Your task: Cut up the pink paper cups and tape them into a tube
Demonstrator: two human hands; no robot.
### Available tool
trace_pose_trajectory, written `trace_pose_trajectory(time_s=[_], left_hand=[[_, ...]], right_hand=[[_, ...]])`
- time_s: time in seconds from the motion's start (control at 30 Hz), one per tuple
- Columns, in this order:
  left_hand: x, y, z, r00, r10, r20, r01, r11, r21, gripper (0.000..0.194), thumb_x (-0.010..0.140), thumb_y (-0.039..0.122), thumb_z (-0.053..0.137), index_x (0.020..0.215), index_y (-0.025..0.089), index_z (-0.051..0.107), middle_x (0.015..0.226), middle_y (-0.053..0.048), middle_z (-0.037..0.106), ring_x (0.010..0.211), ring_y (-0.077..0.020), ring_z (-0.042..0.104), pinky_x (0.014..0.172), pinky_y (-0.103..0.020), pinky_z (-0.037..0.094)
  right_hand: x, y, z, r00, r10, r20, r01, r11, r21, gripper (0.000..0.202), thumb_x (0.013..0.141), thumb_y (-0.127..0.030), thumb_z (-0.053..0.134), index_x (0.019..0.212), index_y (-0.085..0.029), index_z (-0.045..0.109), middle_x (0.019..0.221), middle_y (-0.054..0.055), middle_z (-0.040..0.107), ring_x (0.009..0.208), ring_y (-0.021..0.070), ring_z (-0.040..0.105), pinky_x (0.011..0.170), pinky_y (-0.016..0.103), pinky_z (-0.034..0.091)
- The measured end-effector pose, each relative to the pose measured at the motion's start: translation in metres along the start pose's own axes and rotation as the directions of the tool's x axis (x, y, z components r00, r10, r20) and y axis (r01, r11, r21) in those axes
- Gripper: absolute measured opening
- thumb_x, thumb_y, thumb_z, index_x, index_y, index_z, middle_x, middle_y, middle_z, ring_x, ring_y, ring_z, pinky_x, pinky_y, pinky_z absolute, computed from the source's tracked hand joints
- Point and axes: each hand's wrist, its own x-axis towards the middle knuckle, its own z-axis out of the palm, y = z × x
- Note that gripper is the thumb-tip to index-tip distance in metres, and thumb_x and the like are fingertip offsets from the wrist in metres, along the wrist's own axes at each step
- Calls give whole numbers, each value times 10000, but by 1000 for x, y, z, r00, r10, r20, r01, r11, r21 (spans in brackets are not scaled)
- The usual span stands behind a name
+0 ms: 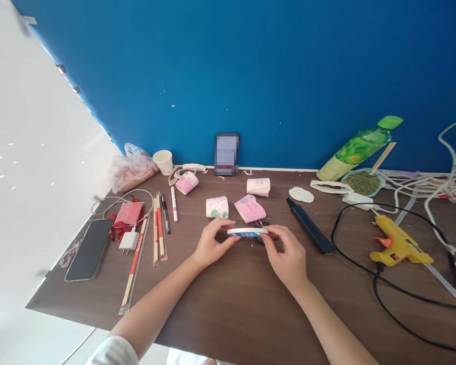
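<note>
A roll of white tape, its inner face blue, is held nearly edge-on above the table. My left hand pinches its left edge between thumb and fingers. On the opposite edge, my right hand grips it the same way. Dark scissors lie partly hidden behind the roll and my right fingers. Just beyond are cut pieces of paper cup: a pink one, a white patterned one, another pale pink one and a pink and white one farther left.
A yellow glue gun with a black cord lies right, near a dark blue strip and a leaning green bottle. Left are wrapped chopsticks, pens, a phone and a paper cup. Another phone leans against the blue wall.
</note>
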Motion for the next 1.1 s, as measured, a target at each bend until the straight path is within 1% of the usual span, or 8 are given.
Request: trace_pose_trajectory(time_s=[0.07,0.13,0.27,0.47,0.6,0.73,1.0,1.1], left_hand=[[1,0,0,999,-44,0,44,999,-11,126,781,288,621,829,176,651,820,-52,652,786,-169,605,765,-294,484],[1,0,1,994,-110,-5,110,992,-56,139,781,299,618,751,166,645,765,-43,653,738,-159,604,736,-281,492],[3,0,2,971,-241,-1,236,951,-198,175,726,336,674,745,164,649,758,-36,669,726,-163,622,724,-281,515],[4,1,3,953,-303,20,296,913,-281,188,689,326,705,724,154,640,750,-35,671,716,-158,625,703,-274,521],[5,2,2,952,-307,16,298,908,-293,173,683,307,709,718,155,636,726,-25,662,698,-150,617,688,-266,517],[5,-1,1,949,-316,15,307,907,-290,173,682,307,712,730,153,650,736,-28,669,703,-152,618,690,-262,516],[5,-4,0,947,-321,26,315,904,-290,216,691,335,706,799,150,673,804,-45,693,753,-170,638,727,-281,525],[5,-3,1,942,-331,56,332,895,-297,245,691,360,704,806,146,667,818,-55,692,773,-185,651,747,-302,530]], right_hand=[[0,0,-1,1000,16,-5,-16,999,44,96,827,-216,574,918,-224,606,836,55,662,693,176,636,706,351,544],[0,-1,-1,1000,26,-8,-25,995,92,114,816,-220,591,927,-227,619,808,48,662,693,178,637,710,355,549],[0,-6,-3,995,95,-16,-90,981,173,93,804,-230,610,888,-232,650,827,52,675,718,188,647,688,357,565],[1,-11,-4,972,233,5,-220,910,351,57,753,-218,671,807,-234,671,829,37,683,753,189,655,679,342,577],[2,-11,-8,960,265,95,-280,867,413,30,752,-224,671,780,-226,660,809,36,664,728,177,640,652,322,568],[5,-8,-12,949,210,237,-302,825,477,49,751,-236,673,751,-224,626,766,25,630,704,168,614,617,301,541],[8,-8,-17,879,164,448,-407,749,524,126,763,-245,658,691,-209,561,745,26,575,716,165,582,617,288,499],[10,-9,-18,857,168,486,-448,709,545,144,761,-258,659,676,-205,557,739,27,572,676,159,575,574,280,485]])
